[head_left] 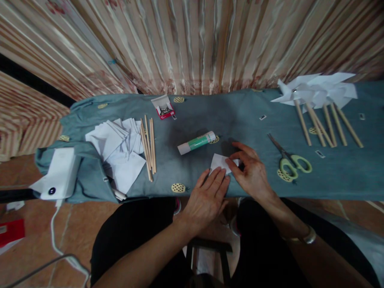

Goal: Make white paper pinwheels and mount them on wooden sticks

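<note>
A small white sheet of paper (218, 161) lies near the front edge of the cloth-covered table. My left hand (207, 199) presses on it with the fingers stretched flat. Thumb and forefinger of my right hand (251, 173) pinch the sheet at its right side; part of the paper is hidden under both hands. Just behind the sheet lies a glue stick (198, 141) with a green label, touched by neither hand. To the right of my right hand, a pair of scissors (290, 162) with light green handles rests on the cloth.
Several paper pinwheels (324, 90) on wooden sticks lie at the back right. On the left are a pile of paper squares (112, 140), several wooden sticks (152, 146) and a small open red-and-white box (164, 111) of metal pieces. A white device (61, 172) with a cable sits at the left end.
</note>
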